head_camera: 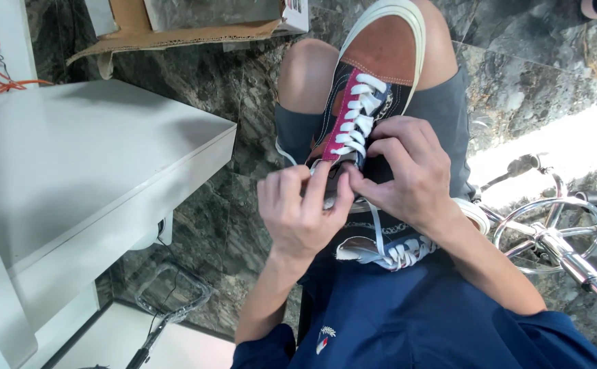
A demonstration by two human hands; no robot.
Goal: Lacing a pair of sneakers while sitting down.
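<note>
Nearest, a dark blue shirt (408, 321) filling the bottom edge, both forearms reaching up from it. Just beyond, a second sneaker (387, 249) lying in the lap, mostly hidden under the wrists. Above that, left hand (302, 212) curled, thumb and forefinger pinched on a white lace (315, 167) at the shoe's near end. Right hand (408, 171) arched over the same spot, fingers bent and closed on the lacing, thumb meeting the left thumb. Held between them, a navy sneaker (370, 89) with pink eyelet strip, white laces and brown toe cap, resting on the knees, long axis running away from the body, toe pointing to the top edge, sole down. Left, a white table (73, 164), corner near the knee. Farthest, an open cardboard box (175, 24) on the dark marble floor (517, 89), contents unclear. Right, a chrome stool base (551, 236).
</note>
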